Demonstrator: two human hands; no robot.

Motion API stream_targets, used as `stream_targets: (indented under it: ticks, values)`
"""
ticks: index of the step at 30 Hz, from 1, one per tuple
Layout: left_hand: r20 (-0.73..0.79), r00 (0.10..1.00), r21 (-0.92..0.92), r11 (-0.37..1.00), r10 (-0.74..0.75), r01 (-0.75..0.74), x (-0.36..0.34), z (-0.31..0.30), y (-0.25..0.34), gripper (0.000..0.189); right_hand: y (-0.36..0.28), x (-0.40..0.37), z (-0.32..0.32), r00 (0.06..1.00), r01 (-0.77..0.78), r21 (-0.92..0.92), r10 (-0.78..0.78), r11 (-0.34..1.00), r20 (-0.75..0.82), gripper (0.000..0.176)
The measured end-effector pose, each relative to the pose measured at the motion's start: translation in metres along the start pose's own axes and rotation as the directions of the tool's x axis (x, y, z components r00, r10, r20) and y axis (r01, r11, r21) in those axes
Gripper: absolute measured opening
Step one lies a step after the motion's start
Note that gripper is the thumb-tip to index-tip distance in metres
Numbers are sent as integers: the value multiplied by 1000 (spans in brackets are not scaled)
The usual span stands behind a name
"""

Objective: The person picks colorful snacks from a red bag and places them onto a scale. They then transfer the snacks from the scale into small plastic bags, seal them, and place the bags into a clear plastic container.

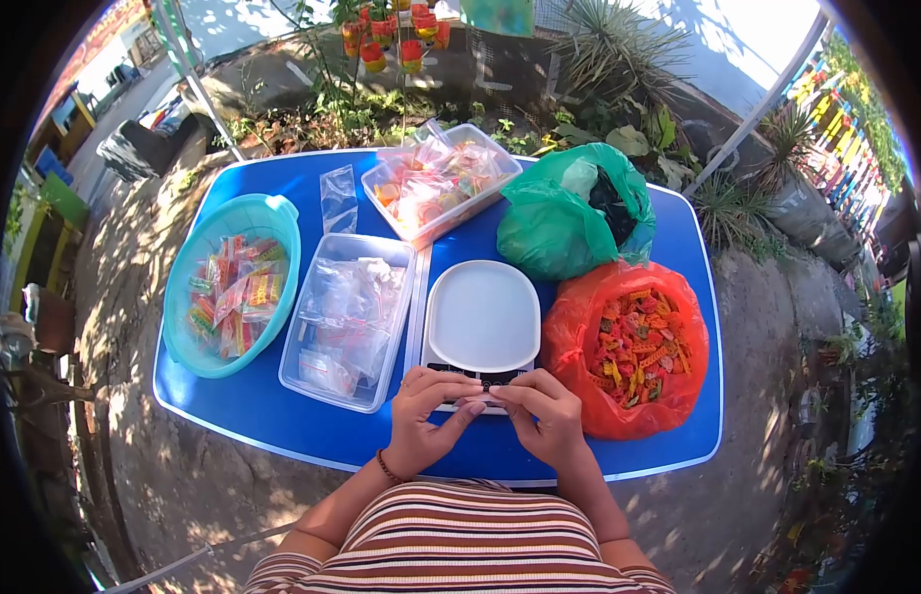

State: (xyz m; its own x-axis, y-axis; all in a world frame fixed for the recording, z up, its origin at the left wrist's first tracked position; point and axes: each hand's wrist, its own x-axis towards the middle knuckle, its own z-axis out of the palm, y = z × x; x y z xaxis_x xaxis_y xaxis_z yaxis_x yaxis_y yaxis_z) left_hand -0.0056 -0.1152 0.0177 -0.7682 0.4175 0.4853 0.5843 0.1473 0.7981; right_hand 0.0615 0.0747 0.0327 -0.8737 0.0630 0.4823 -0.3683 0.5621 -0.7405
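A kitchen scale with a white tray (483, 317) stands at the middle of the table, its black panel (492, 377) facing me. Over its front edge, my left hand (429, 408) and my right hand (542, 408) almost meet at the fingertips. Both have fingers bent and drawn together in a pinch. Whatever lies between the fingertips is too small to make out. Right of the scale is a red plastic bag (569, 381), open, full of red, yellow and green snack pieces (639, 346). To the left, a clear container (405, 297) holds small plastic bags (352, 307).
A turquoise basin (291, 243) with filled packets (245, 297) sits at the blue table's (431, 450) left. Behind are an empty clear bag (339, 198), a container (451, 226) of bagged snacks (436, 183) and a green plastic bag (545, 233). Plants (619, 49) grow beyond.
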Motion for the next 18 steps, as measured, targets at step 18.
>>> stream_targets:
  ticks: [18]
  values:
    - [-64,998,-68,998,-13,9,-14,-68,4,42,-34,43,37,977,167,-124,-147,978,151,52]
